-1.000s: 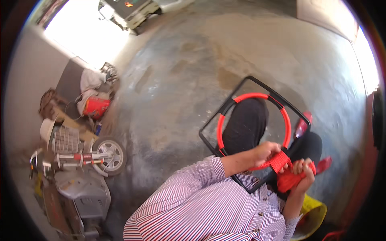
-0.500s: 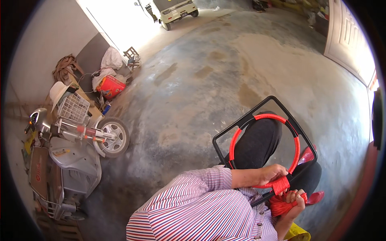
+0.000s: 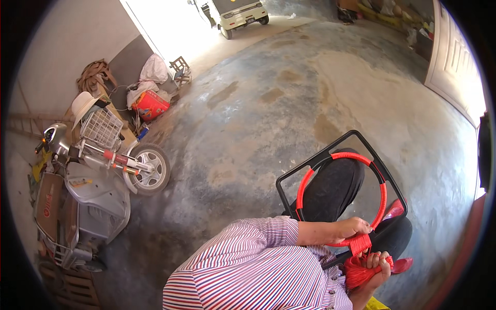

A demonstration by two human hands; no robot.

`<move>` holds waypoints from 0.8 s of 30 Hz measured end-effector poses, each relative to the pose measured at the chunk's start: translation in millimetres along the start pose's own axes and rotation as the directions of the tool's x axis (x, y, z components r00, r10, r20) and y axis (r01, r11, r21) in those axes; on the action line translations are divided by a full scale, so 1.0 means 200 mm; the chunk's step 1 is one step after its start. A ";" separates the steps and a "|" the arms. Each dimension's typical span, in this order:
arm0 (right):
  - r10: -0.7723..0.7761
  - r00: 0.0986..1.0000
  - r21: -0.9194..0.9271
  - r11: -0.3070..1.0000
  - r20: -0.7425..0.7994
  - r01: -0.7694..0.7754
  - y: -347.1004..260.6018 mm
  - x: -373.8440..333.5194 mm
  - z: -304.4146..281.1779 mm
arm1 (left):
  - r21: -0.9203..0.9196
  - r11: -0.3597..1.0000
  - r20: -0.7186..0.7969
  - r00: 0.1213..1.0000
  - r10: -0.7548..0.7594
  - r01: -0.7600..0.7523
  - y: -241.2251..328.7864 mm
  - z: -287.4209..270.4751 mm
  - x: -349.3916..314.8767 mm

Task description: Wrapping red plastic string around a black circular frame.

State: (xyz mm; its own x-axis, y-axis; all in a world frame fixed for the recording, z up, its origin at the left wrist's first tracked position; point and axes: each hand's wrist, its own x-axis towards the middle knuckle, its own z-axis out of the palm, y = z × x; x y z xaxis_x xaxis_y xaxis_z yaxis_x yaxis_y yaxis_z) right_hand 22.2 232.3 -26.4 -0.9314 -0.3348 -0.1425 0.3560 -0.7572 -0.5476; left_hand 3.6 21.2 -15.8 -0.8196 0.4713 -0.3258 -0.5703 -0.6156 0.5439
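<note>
A black square metal frame (image 3: 290,197) with rounded corners rests across my bent legs. Inside it sits a ring (image 3: 384,202), mostly wrapped in red cord with some black stretches showing. My left hand (image 3: 355,228) is closed on the ring's near right part, its thumb pressing by the wrapped cord. Just below, a dense band of red cord (image 3: 360,245) hangs from the ring. My right hand (image 3: 378,263) is wrapped round a loose bundle of red cord (image 3: 356,275), close under that band. Strands run between the bundle and the band.
A silver scooter (image 3: 97,194) with a white basket (image 3: 102,128) stands at the left. Behind it are a red bag (image 3: 150,106) and a small wooden stool (image 3: 180,70). A light three-wheeled vehicle (image 3: 240,18) is beyond the doorway. Concrete floor (image 3: 248,129) spreads ahead.
The whole view has shifted slightly. My right hand with the cord bundle sits a little lower and further left. My left hand stays at the ring.
</note>
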 end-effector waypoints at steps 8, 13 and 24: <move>-0.015 0.999 -0.041 0.999 -0.044 0.013 0.01 -0.02 0.06 | 0.021 0.999 -0.021 0.999 -0.031 0.031 0.02 -0.02 0.03; -0.013 0.998 -0.054 0.998 -0.066 0.010 0.04 -0.05 0.08 | -0.044 0.998 -0.087 0.995 -0.051 0.048 -0.02 -0.10 0.07; 0.048 0.999 0.032 0.998 -0.007 -0.048 0.05 -0.01 0.14 | -0.186 0.978 -0.076 0.991 -0.106 0.090 0.09 -0.14 0.04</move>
State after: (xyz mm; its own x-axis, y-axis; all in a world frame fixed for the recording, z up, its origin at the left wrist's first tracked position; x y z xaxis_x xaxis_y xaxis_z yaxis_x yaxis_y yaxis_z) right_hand 30.3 210.1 -7.5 -0.9136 -0.3673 -0.1744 0.4027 -0.7578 -0.5134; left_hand -13.9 -3.8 -30.2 -0.7564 0.4844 -0.4395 -0.6423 -0.6771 0.3591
